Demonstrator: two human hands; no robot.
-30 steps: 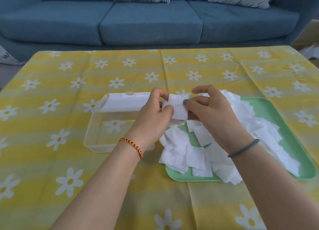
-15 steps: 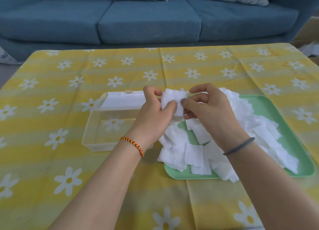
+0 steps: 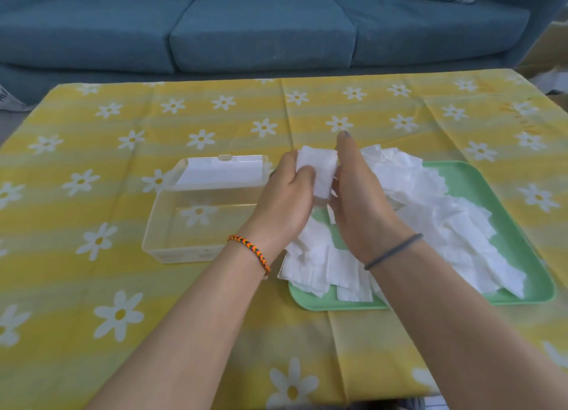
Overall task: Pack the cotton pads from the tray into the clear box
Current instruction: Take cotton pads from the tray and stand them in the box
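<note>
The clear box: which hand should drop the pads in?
Probably the left hand. It grips the cotton pads and sits right beside the clear box, while the right hand is over the green tray.

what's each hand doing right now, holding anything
Left hand: fingers curled round a small stack of cotton pads, gripping it.
Right hand: open, straight fingers pressed flat against the stack's other side.

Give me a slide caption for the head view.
Both hands square a small stack of cotton pads between clear box and tray.
</note>
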